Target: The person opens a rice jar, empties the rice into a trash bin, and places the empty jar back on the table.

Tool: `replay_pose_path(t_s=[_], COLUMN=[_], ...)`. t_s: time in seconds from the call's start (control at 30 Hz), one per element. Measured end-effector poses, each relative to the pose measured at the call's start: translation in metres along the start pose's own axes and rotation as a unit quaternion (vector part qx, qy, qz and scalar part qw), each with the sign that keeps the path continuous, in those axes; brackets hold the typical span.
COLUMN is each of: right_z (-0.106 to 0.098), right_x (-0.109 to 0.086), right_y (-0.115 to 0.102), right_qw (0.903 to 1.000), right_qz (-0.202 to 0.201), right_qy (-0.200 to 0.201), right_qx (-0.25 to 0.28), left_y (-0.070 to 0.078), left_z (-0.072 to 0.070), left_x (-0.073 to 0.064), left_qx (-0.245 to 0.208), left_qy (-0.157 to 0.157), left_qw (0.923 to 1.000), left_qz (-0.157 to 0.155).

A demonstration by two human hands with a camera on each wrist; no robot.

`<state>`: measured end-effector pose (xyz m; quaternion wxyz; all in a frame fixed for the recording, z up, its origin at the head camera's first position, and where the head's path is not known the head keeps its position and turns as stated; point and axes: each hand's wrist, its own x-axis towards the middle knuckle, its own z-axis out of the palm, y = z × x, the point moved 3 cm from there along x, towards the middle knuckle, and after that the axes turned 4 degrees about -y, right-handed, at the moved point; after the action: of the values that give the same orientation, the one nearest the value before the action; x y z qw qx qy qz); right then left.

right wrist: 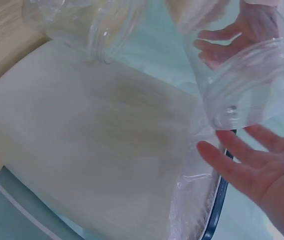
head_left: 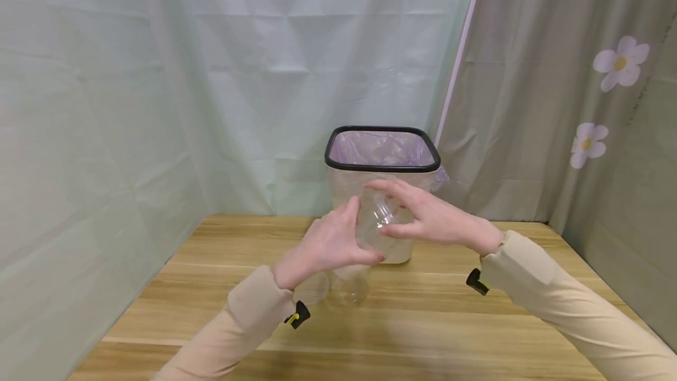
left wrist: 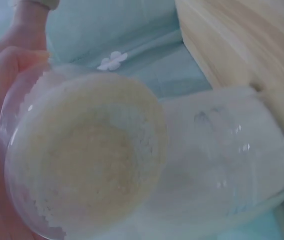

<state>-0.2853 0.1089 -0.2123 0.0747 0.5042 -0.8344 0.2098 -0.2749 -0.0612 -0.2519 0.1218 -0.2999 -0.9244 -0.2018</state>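
My left hand (head_left: 330,240) grips a clear plastic jar (head_left: 382,210) tilted in mid-air in front of the bin. In the left wrist view, a pale, jagged-edged patch shows on the jar (left wrist: 87,160). Around the jar's ridged end, my right hand (head_left: 423,211) has its thumb and fingers spread. The right wrist view shows the right hand's fingers (right wrist: 236,157) nearly straight, fingertips right at the jar's rim. Two more clear containers (head_left: 353,288) stand on the table below the left wrist, partly hidden by it.
A whitish bin with a black rim (head_left: 381,167) and a thin purple-tinted liner (head_left: 365,146) stands at the back of the wooden table (head_left: 449,322). Pale curtains (head_left: 254,75) hang behind and on both sides, with flower prints on the right.
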Motion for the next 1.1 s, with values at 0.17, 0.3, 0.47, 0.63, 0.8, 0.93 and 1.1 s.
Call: replay_pose_path(t_s=[0.17,0.3,0.47,0.63,0.8,0.93,1.1], right_z=[-0.001,0.002,0.008,0.015,0.016,0.015,0.015], right_x=[0.001,0.0,0.0,0.001,0.001,0.0,-0.001], right_y=[0.003,0.006,0.01,0.011,0.011,0.011,0.012], right_qw=[0.9983,0.9948,0.986,0.9757,0.976,0.9775,0.9787], right_qz=[0.058,0.096,0.137,0.159,0.153,0.143,0.135], right_qy=[-0.004,-0.022,-0.051,-0.069,-0.066,-0.065,-0.062], right_qx=[0.009,0.028,0.08,0.135,0.14,0.14,0.143], left_y=[0.004,0.006,0.007,0.006,0.006,0.007,0.008], left_z=[-0.001,0.0,0.001,0.002,0.003,0.003,0.004], left_x=[-0.002,-0.002,-0.002,-0.002,-0.001,-0.001,0.0], left_qx=[0.06,0.092,0.129,0.134,0.135,0.135,0.115], left_qy=[0.029,0.047,0.073,0.077,0.075,0.07,0.053], left_qw=[0.9977,0.9939,0.987,0.9864,0.9869,0.9875,0.9916], left_qz=[0.016,0.037,0.061,0.056,0.046,0.041,0.027])
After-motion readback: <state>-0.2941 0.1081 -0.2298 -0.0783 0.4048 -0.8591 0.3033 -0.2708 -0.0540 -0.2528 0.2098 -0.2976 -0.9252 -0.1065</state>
